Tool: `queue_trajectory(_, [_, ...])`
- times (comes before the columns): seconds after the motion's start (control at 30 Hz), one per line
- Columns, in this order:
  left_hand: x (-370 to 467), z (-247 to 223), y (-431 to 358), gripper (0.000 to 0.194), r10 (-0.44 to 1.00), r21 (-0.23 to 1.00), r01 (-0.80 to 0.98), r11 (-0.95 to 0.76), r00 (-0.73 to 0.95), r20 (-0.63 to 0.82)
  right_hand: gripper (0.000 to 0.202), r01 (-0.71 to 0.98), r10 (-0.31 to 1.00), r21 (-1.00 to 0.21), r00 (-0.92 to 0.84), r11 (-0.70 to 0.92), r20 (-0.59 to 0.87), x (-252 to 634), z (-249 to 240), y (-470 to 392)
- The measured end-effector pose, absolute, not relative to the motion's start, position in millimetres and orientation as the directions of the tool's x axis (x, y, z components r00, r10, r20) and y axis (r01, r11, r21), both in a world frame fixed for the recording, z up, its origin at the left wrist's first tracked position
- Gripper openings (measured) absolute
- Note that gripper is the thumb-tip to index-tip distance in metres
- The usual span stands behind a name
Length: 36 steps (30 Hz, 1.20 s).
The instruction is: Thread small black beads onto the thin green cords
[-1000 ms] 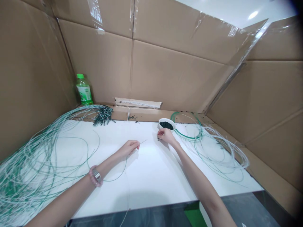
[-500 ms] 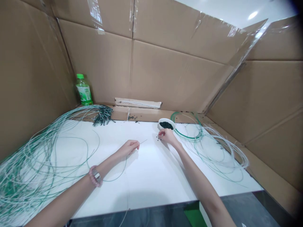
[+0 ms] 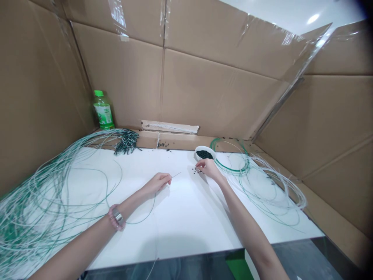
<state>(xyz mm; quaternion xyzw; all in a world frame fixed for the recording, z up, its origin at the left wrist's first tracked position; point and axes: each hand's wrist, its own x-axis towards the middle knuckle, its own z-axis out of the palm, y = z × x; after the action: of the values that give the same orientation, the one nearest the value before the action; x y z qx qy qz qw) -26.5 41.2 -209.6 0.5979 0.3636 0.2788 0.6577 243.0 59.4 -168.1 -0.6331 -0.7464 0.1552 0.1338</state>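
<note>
My left hand (image 3: 159,182) is closed around a thin strand (image 3: 176,175), whose end sticks out to the right of the fingertips. A green length of it hangs in a curve below the wrist. My right hand (image 3: 207,168) is over the white table, just in front of a white bowl (image 3: 215,156) of small dark beads (image 3: 204,154). Its fingers are bent, with thumb and fingertips near several loose dark beads (image 3: 194,170) on the table. Whether a bead is between the fingertips is too small to tell.
Long green and white strands (image 3: 58,186) cover the left side, their dark ends (image 3: 127,142) bunched at the back. Coiled strands (image 3: 291,190) lie right. A green bottle (image 3: 103,112) stands back left. Cardboard walls (image 3: 204,85) surround the table (image 3: 180,217).
My right hand has shifted slightly to the right, and more loose beads show on the table beside its fingertips. My left hand holds the strand in nearly the same place.
</note>
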Motion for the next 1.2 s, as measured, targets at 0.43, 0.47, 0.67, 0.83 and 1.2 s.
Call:
queue_trajectory(0.43, [-25,-204,39,0.038,0.804,0.987,0.085,0.138,0.573,-0.162,0.023,0.93,0.985,-0.331,-0.173,0.16,-0.01,241,-156,50])
queue_trajectory(0.47, [-25,-204,39,0.038,0.804,0.986,0.087,0.139,0.571,-0.164,0.023,0.933,0.985,-0.325,-0.171,0.158,-0.012,241,-157,50])
queue_trajectory(0.67, [-25,-207,42,0.037,0.8,0.984,0.085,0.156,0.574,-0.176,0.023,0.931,0.988,-0.331,-0.15,0.152,0.032,250,-147,56])
queue_trajectory(0.83, [-26,-211,43,0.037,0.798,0.984,0.073,0.161,0.577,-0.173,0.026,0.946,0.992,-0.322,0.0,0.04,0.124,272,-134,79])
queue_trajectory(1.2, [-25,-214,44,0.038,0.799,0.983,0.08,0.163,0.573,-0.179,0.025,0.97,0.994,-0.221,0.087,-0.099,-0.063,272,-145,119])
